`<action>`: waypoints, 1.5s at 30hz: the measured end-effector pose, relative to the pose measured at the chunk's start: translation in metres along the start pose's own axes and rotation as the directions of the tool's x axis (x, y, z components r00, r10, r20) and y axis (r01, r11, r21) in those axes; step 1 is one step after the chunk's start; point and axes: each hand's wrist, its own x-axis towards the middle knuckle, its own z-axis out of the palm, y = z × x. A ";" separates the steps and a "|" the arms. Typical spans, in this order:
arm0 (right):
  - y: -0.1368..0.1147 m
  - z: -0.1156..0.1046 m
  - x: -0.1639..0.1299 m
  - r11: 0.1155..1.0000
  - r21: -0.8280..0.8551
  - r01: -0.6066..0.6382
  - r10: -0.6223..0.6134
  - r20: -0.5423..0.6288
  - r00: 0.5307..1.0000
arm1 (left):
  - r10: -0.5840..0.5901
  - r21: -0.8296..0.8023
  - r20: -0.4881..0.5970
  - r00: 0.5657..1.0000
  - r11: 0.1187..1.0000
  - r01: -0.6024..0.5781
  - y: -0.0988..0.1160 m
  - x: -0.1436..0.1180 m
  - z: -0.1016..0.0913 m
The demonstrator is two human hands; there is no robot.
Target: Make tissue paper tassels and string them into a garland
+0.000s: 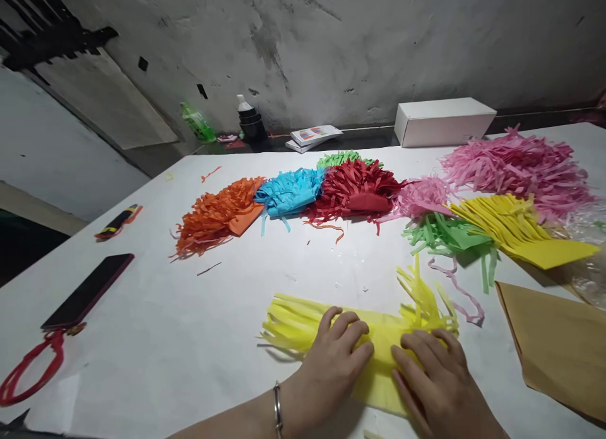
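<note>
Near the front edge of the white tabletop (189,338), fringed yellow paper (331,328), long axis running left to right with cut strips pointing away and leftward, pressed flat under left hand (331,363) and right hand (435,382), fingers together and laid flat on it, not gripping.

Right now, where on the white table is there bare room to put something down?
Bare white table lies between the phone and the yellow fringed paper under both hands, and ahead of it, short of the orange pile. The right side is crowded: green fringe, yellow stack, pink heap, brown sheet.
</note>
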 end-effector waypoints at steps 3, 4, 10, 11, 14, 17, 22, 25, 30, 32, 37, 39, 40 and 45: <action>0.003 0.002 -0.004 0.988 -0.057 0.142 -0.142 0.005 0.990 | 0.085 -0.046 0.028 0.996 0.995 -0.083 -0.005 -0.002 0.003; 0.004 0.002 -0.007 0.985 -0.061 0.162 -0.162 0.009 0.987 | 0.118 -0.059 0.040 0.992 0.992 -0.115 -0.006 -0.004 0.004; 0.006 -0.002 -0.020 0.997 -0.013 0.080 -0.080 0.023 0.997 | 0.106 -0.154 0.098 0.989 0.984 -0.090 -0.010 -0.015 0.006; 0.004 -0.003 -0.022 0.999 0.000 0.050 -0.050 0.009 0.999 | 0.078 -0.176 0.111 0.991 0.983 -0.058 -0.010 -0.016 0.005; -0.001 -0.002 -0.022 0.994 0.041 -0.098 0.099 -0.031 0.995 | -0.034 -0.209 0.162 0.986 0.976 0.068 -0.012 -0.012 0.002; -0.004 -0.001 -0.018 0.969 -0.009 -0.248 0.248 -0.018 0.969 | -0.167 -0.138 0.242 0.956 0.969 0.205 -0.015 -0.004 -0.002; -0.002 0.000 -0.010 0.898 -0.272 -0.347 0.371 0.044 0.927 | -0.254 0.001 0.342 0.905 0.963 0.270 -0.017 0.011 -0.004; -0.002 0.000 -0.008 0.889 -0.321 -0.328 0.353 0.023 0.935 | -0.253 0.022 0.350 0.902 0.965 0.262 -0.018 0.017 -0.003; -0.006 0.005 -0.007 0.994 -0.076 -0.077 0.077 -0.003 0.997 | -0.250 0.023 0.325 0.912 0.966 0.257 -0.017 0.016 -0.001; -0.008 0.008 -0.006 0.999 -0.031 -0.029 0.030 0.022 0.999 | -0.264 0.019 0.277 0.924 0.963 0.270 -0.016 0.013 -0.002; -0.008 0.007 -0.001 0.992 0.052 -0.117 0.114 0.058 0.992 | -0.019 -0.054 0.060 0.998 0.998 0.022 -0.014 0.005 -0.003; -0.008 0.005 0.000 0.987 0.081 -0.139 0.133 0.077 0.988 | 0.101 -0.051 0.035 0.994 0.994 -0.099 -0.017 0.004 0.002; -0.009 0.005 0.000 0.986 0.087 -0.144 0.136 0.089 0.987 | 0.139 -0.047 0.039 0.990 0.989 -0.137 -0.018 0.004 0.004; -0.012 0.008 0.004 0.994 0.027 -0.103 0.099 0.129 0.987 | 0.156 -0.139 0.053 0.986 0.979 -0.147 -0.023 0.009 0.010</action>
